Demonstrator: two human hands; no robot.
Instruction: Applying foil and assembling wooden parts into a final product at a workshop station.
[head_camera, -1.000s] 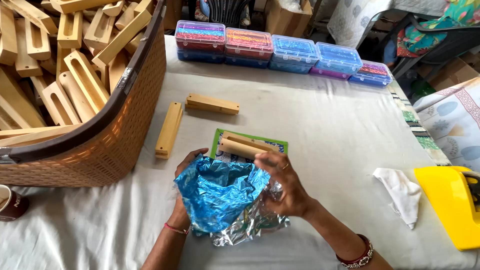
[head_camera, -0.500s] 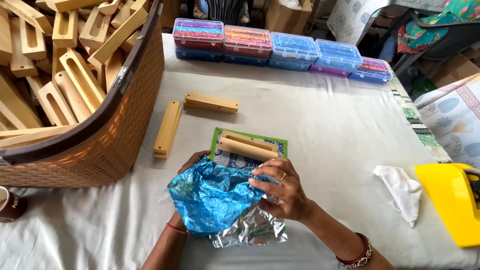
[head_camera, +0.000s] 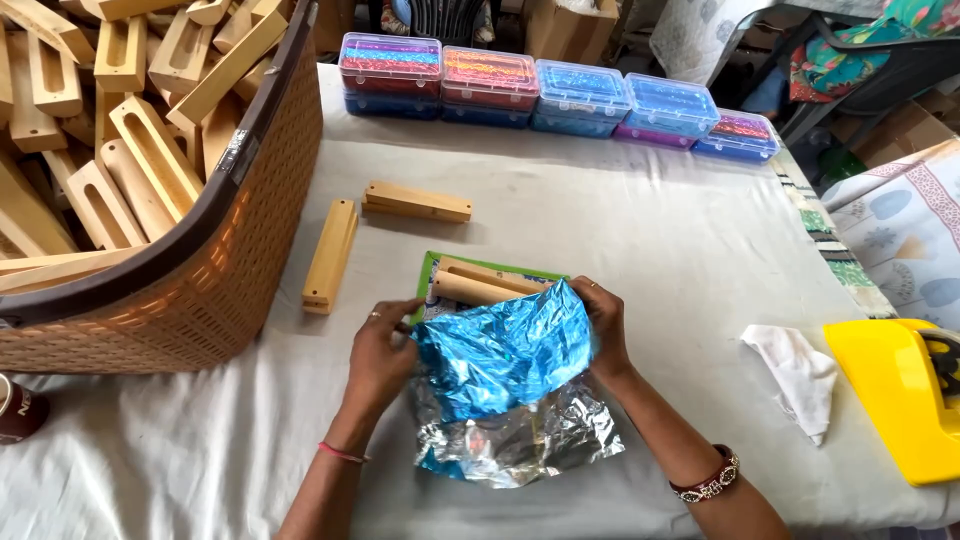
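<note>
White-clothed table, near edge: left hand and right hand each pinch a side of the blue foil sheet, stretched taut over a wooden block on its green card, apparently for wrapping.

A white-clothed surface carries a brown woven basket at its left edge, clear plastic boxes along the far edge, two loose wooden blocks, crinkled blue foil, a white rag, and a yellow tape dispenser at the right edge.
</note>
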